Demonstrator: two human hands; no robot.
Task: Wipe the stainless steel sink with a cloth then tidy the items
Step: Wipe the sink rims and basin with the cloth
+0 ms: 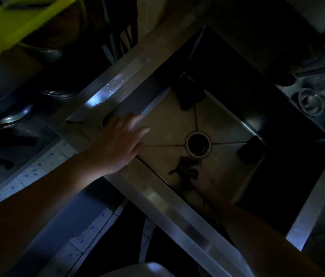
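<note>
Darkness covers most of the stainless steel sink. Left hand lies flat on the basin's near-left corner, fingers straight and slightly spread, holding nothing. Right hand reaches down into the basin and touches a dark crumpled cloth lying on the floor just near of the round drain; it is dim and blurred, so I cannot tell whether its fingers grip the cloth. A dark lump sits at the far side, a dark block at the right. A yellow-green tray shows far left.
</note>
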